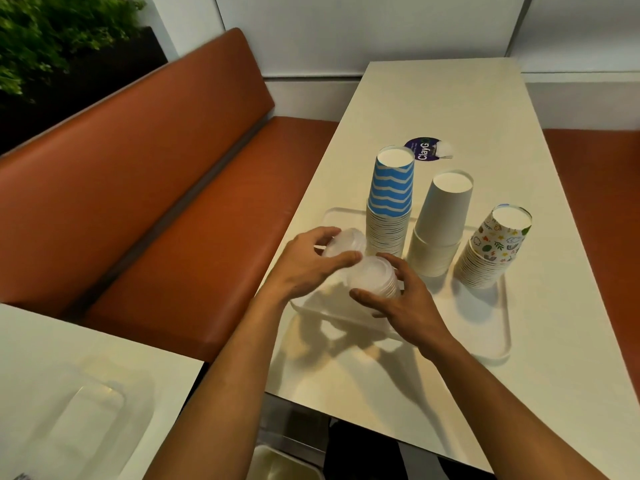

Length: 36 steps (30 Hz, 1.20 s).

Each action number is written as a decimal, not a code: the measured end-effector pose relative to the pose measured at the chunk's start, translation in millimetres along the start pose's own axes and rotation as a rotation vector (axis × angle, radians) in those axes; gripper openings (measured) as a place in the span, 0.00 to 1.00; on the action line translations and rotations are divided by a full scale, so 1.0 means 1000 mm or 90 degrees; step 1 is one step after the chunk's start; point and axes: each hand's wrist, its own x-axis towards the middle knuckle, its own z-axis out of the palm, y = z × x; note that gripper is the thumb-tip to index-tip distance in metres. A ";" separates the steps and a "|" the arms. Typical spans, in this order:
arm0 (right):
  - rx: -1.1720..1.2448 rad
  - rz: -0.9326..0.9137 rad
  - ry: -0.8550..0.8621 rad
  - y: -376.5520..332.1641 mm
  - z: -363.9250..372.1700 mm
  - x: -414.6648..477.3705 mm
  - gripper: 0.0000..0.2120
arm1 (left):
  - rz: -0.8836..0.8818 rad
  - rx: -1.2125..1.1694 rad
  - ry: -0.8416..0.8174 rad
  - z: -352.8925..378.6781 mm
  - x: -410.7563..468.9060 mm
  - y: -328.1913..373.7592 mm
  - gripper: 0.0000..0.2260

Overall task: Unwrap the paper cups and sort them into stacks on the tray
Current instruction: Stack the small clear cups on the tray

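A white tray (504, 327) lies on the cream table. On it stand three upside-down cup stacks: blue-and-white striped (391, 199), plain white (441, 223), and one with colourful doodles (493, 247). Over the tray's left end my left hand (308, 265) grips a translucent clear-plastic stack (346, 242), its fingers curled round it. My right hand (405, 306) holds a second translucent stack (375, 277) between thumb and fingers. The two clear stacks touch each other just in front of the striped stack.
A round dark sticker (427, 149) sits on the table (450, 98) behind the cups. An orange bench (173, 202) runs along the left. A second white table (69, 393) with a clear plastic lid is at the lower left. A bin (287, 464) stands below.
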 end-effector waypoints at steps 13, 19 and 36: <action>0.017 0.008 0.002 0.000 -0.012 -0.003 0.42 | -0.044 0.247 0.007 0.023 0.071 -0.031 0.42; 0.021 0.008 0.005 0.002 -0.014 -0.001 0.41 | -0.054 0.280 -0.036 0.028 0.080 -0.036 0.43; -0.012 0.012 -0.002 0.001 -0.010 0.000 0.42 | -0.061 0.317 -0.089 0.027 0.083 -0.029 0.46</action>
